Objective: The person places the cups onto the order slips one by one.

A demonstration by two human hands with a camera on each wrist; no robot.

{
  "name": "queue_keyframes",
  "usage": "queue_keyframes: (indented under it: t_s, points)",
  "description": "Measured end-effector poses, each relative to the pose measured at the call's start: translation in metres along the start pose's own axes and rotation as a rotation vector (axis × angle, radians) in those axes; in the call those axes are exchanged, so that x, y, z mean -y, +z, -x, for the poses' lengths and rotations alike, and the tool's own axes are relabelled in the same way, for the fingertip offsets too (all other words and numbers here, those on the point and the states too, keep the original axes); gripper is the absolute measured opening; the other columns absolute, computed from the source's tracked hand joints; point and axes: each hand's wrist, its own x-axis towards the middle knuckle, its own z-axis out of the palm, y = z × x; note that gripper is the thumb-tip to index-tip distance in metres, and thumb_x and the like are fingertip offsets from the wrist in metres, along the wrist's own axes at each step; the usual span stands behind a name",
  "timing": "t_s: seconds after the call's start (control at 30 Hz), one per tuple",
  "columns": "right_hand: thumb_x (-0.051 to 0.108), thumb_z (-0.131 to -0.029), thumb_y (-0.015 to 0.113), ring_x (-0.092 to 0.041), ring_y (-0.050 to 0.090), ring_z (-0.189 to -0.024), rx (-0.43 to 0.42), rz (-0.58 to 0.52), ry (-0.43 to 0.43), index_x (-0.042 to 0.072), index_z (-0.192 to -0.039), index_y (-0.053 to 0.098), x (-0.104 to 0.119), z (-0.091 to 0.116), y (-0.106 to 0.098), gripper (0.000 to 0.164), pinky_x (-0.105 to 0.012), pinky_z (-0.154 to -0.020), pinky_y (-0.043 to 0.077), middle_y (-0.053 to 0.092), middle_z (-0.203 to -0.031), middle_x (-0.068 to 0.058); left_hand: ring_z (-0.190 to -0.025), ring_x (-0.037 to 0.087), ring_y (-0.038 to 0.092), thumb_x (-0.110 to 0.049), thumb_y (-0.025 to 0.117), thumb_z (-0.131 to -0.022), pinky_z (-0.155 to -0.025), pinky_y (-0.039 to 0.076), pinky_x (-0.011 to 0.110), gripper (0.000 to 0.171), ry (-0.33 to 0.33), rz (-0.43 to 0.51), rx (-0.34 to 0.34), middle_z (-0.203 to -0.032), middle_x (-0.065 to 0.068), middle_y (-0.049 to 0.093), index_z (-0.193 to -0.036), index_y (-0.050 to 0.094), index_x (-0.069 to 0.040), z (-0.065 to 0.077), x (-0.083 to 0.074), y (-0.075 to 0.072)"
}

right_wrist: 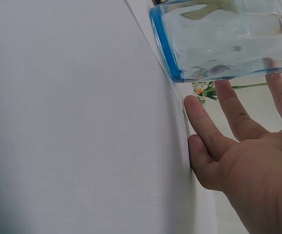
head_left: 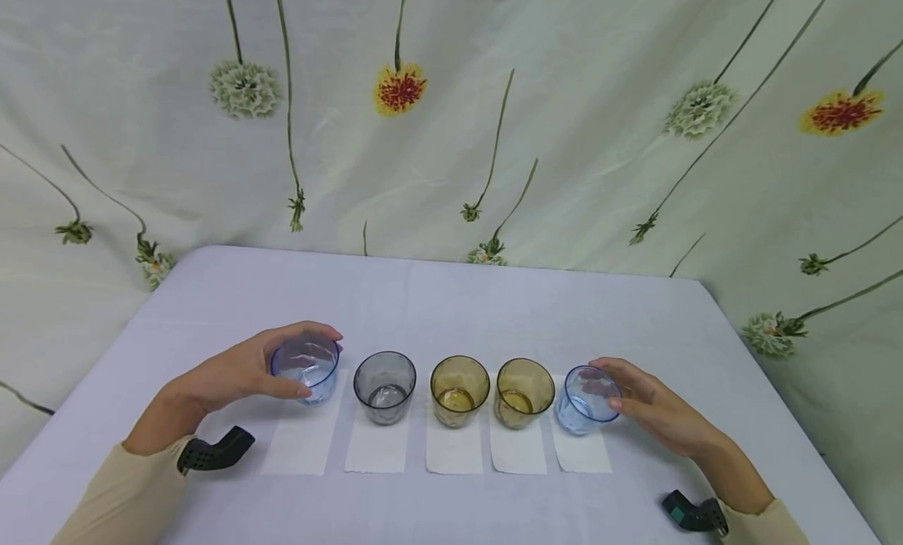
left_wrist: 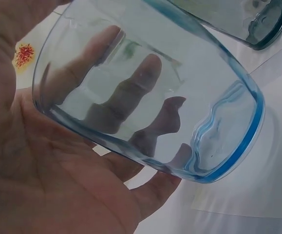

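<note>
My left hand (head_left: pixel 257 365) grips a clear blue glass (head_left: pixel 320 384) at the left end of a row. Its thumb lies on the near side, and the fingers curl round the far side, showing through the wall in the left wrist view. At the row's right end, my right hand (head_left: pixel 652 404) holds another blue glass (head_left: pixel 582 416) near the rim between thumb and fingertips; its lower fingers (right_wrist: pixel 206 122) stay off the glass. Between them stand a grey glass (head_left: pixel 384 388) and two amber glasses, one left (head_left: pixel 458 392) and one right (head_left: pixel 524 392). All mouths face up.
Several white paper strips (head_left: pixel 374 451) lie in a row under or in front of the glasses. A white cloth covers the table (head_left: pixel 480 310). Behind it hangs a flower-printed curtain (head_left: pixel 564 137). Black devices sit at the left wrist (head_left: pixel 215 451) and right wrist (head_left: pixel 694 514).
</note>
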Motion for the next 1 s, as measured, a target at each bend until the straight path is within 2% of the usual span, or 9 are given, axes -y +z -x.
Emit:
queue_keyframes:
  t_s: [0.23, 0.57, 0.83, 1.0]
  points:
    - [-0.001, -0.102, 0.046, -0.002, 0.052, -0.13, -0.003, -0.011, 0.014, 0.004, -0.151, 0.035, -0.0028, 0.0005, -0.0006, 0.05, -0.017, -0.103, 0.042, 0.047, -0.146, 0.015, -0.12, 0.021, 0.056, -0.001, 0.077, -0.084, -0.097, 0.045, 0.02, 0.067, -0.021, -0.012, 0.039, -0.138, 0.027, 0.052, -0.143, 0.046, -0.001, 0.0012, 0.0018, 0.0002]
    - [-0.002, -0.103, 0.045, -0.003, 0.052, -0.132, 0.014, -0.023, -0.003, 0.004, -0.151, 0.034, -0.0025, 0.001, -0.0014, 0.05, -0.017, -0.104, 0.042, 0.047, -0.147, 0.012, -0.122, 0.016, 0.053, -0.003, 0.077, -0.084, -0.099, 0.043, 0.019, 0.066, -0.026, -0.009, 0.063, -0.14, 0.019, 0.053, -0.143, 0.047, -0.002, 0.0008, 0.0052, 0.0009]
    - [-0.002, -0.103, 0.045, -0.005, 0.052, -0.132, 0.019, -0.03, -0.016, 0.003, -0.151, 0.033, -0.0009, 0.0011, -0.0019, 0.05, -0.019, -0.104, 0.043, 0.047, -0.148, 0.01, -0.124, 0.017, 0.052, -0.003, 0.076, -0.085, -0.101, 0.04, 0.018, 0.066, -0.027, -0.002, 0.084, -0.141, 0.014, 0.053, -0.144, 0.046, -0.003, 0.0008, 0.0051, -0.001]
    - [-0.003, -0.103, 0.043, -0.006, 0.051, -0.133, 0.035, -0.041, -0.035, 0.003, -0.151, 0.034, -0.0014, 0.0012, -0.0013, 0.049, -0.019, -0.105, 0.042, 0.047, -0.148, 0.01, -0.126, 0.017, 0.051, -0.001, 0.074, -0.086, -0.103, 0.039, 0.018, 0.065, -0.031, 0.018, 0.11, -0.143, 0.014, 0.052, -0.145, 0.045, -0.003, 0.0022, 0.0073, -0.0011]
